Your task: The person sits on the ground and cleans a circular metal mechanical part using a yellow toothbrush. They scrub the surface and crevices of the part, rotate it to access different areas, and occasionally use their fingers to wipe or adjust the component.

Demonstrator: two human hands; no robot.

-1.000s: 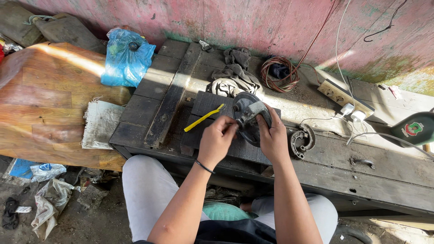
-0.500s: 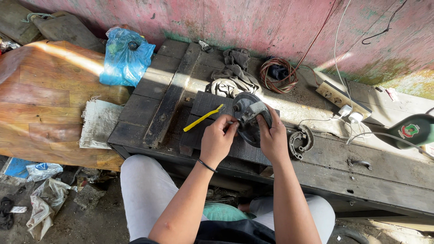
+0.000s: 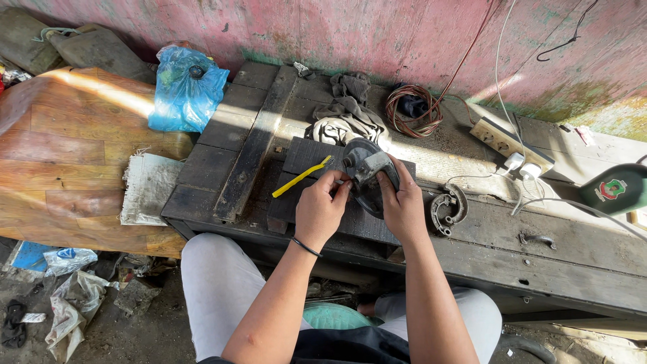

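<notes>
While both hands — left hand [image 3: 320,209], right hand [image 3: 403,205] — grip closed on round metal part [image 3: 367,176], blue bag [image 3: 187,87] knotted, contents hidden.

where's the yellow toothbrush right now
In the head view the yellow toothbrush lies slanted on the dark wooden bench, just left of the left hand and below the pile of rags.

a dull grey metal part [image 3: 367,176] is seen on a rough weathered wood counter [image 3: 566,249]; crumpled cloth [image 3: 347,111], glossy blue plastic bag [image 3: 185,91].
</notes>
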